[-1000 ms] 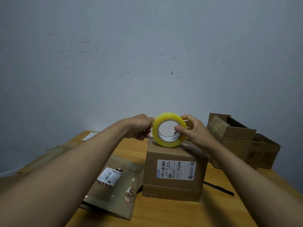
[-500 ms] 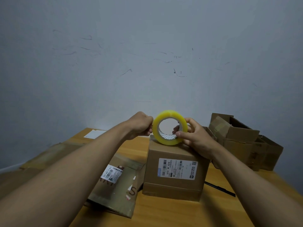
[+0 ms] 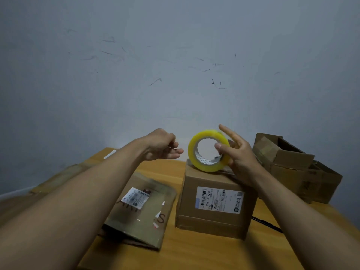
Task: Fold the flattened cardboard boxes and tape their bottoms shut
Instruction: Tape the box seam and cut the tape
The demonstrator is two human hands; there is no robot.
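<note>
A folded cardboard box (image 3: 214, 203) with a white shipping label stands on the wooden table (image 3: 194, 254). On its top rests a yellow tape roll (image 3: 191, 152), held upright. My right hand (image 3: 241, 154) grips the roll, thumb inside the core and fingers behind it, with the index finger stretched upward. My left hand (image 3: 157, 147) hovers just left of the roll, apart from it. Its fingers are loosely curled and I see nothing in them. A flattened cardboard box (image 3: 144, 207) with a label lies left of the standing box.
Two assembled open boxes (image 3: 288, 158) sit at the back right against the wall. More flat cardboard (image 3: 64, 176) lies at the far left. A thin black object (image 3: 266, 224) lies on the table right of the standing box.
My left hand has let go of the roll's edge and drawn back to the left. My right hand's fingers have spread out behind the roll, which has tilted slightly.
</note>
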